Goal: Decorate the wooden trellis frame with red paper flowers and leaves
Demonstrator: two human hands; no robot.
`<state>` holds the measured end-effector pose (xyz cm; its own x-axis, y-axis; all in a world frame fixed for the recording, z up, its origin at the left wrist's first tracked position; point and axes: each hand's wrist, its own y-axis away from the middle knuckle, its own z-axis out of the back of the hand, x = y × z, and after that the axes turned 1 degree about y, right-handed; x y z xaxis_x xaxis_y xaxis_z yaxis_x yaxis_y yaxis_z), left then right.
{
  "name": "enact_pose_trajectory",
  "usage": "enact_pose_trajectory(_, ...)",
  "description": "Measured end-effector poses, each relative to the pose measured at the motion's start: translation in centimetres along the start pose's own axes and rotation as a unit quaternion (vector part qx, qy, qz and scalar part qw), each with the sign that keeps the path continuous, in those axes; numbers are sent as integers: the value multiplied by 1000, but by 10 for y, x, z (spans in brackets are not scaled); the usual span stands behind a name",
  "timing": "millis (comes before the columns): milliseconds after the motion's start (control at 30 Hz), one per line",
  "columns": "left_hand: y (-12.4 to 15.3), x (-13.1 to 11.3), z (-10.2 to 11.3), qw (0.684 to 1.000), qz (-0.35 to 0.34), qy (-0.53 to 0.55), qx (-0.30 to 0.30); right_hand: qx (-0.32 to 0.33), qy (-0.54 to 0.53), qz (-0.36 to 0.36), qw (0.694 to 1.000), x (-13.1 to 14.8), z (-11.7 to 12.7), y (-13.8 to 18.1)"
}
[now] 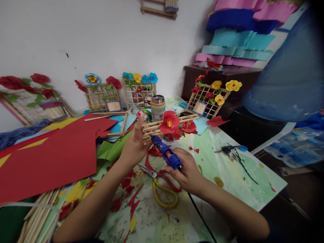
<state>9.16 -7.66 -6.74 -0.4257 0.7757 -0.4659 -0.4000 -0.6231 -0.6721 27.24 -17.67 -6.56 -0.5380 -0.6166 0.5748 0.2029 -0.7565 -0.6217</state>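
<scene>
My right hand [188, 170] is closed around a blue glue gun [165, 152], its nozzle pointing up and left at a small lattice of wooden sticks [152, 130]. The left end of that lattice is in my left hand [136, 145], with the thumb raised and the other fingers partly hidden behind it. Red paper flowers [169, 122] with yellow centres cover the lattice's right part. Below the glue gun lie scissors [164, 194] with yellow and red handles, blades partly apart. A black cord [199, 212] runs from under my right hand to the bottom edge.
Red paper sheets [63, 152] spread over the left side, with wooden sticks [42, 212] in front. A cup [158, 106] stands open behind the lattice. Flowered stick frames [103, 98] lean on the wall. Another glue-smeared tool [229, 150] lies at right; paper scraps dot the table [243, 192].
</scene>
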Motion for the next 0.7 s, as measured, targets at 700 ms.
enact_pose_trajectory(700, 0, 3, 0, 1000, -6, -11, 6, 23, -7, -4, 1000, 3, -3, 0)
